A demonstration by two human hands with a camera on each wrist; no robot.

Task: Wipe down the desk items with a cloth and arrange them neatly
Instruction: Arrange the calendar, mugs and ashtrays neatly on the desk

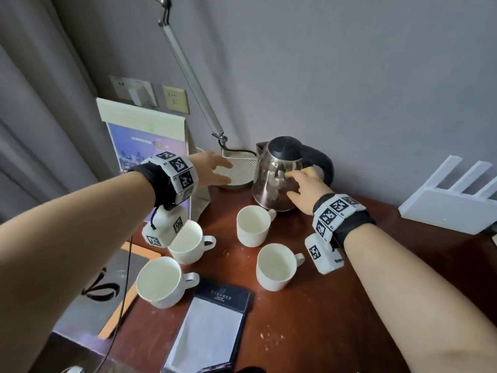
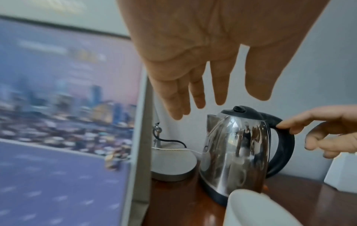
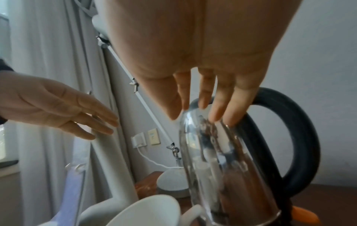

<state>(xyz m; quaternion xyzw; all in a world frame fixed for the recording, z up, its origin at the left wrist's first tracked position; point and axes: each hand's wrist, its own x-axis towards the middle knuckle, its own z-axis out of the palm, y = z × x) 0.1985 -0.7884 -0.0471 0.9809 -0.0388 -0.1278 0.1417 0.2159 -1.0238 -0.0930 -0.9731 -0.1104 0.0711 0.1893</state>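
Steel kettle (image 1: 279,176) upright, spout leftward

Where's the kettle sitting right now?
In the head view the kettle stands at the back of the desk near the wall, right of the lamp base, behind the white cups; the right hand reaches toward its handle side.

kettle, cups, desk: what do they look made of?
Kettle: body probably polished stainless steel, since it mirrors the room; lid and handle look like matte black plastic.
Cups: glossy white, likely glazed ceramic, with thick rims.
Desk: reddish-brown and shiny, likely varnished wood or veneer; can't tell which.
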